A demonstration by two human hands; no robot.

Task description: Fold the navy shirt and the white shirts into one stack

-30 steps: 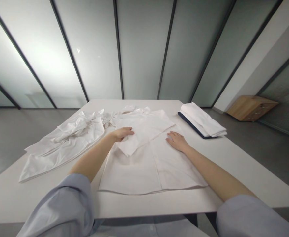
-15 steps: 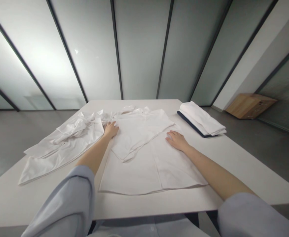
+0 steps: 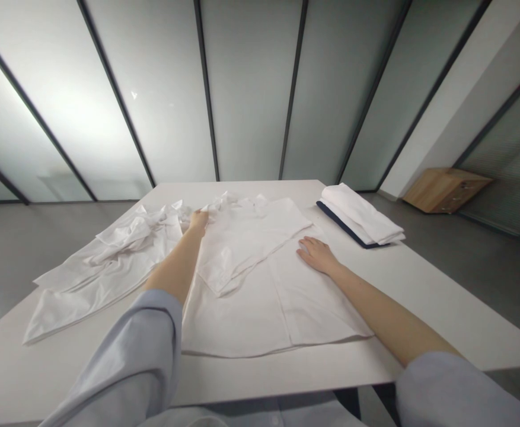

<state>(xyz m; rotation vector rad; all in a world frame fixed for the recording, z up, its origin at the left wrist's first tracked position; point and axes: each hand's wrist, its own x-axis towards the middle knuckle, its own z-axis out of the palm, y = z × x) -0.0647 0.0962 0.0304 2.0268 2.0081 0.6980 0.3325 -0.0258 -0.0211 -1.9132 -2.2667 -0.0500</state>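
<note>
Two hands at a white garment [image 3: 246, 320], mid-table [image 3: 446, 302]. Left hand [image 3: 200, 220], ten o'clock: fingers curled, can't tell if clamped. Right hand [image 3: 317, 256], three o'clock: flat, fingers slightly apart. Best: anchor right, tension left gently, avoid creasing.

- Left hand [image 3: 200, 219], at far left of the spread garment [image 3: 237, 320]: fingertips hidden.
- Dark layer [image 3: 340, 225], right of the spread garment: mostly hidden beneath white cloth [image 3: 361, 212].
- Right sleeve [image 3: 459, 388], nearer right of it: cut off.
</note>
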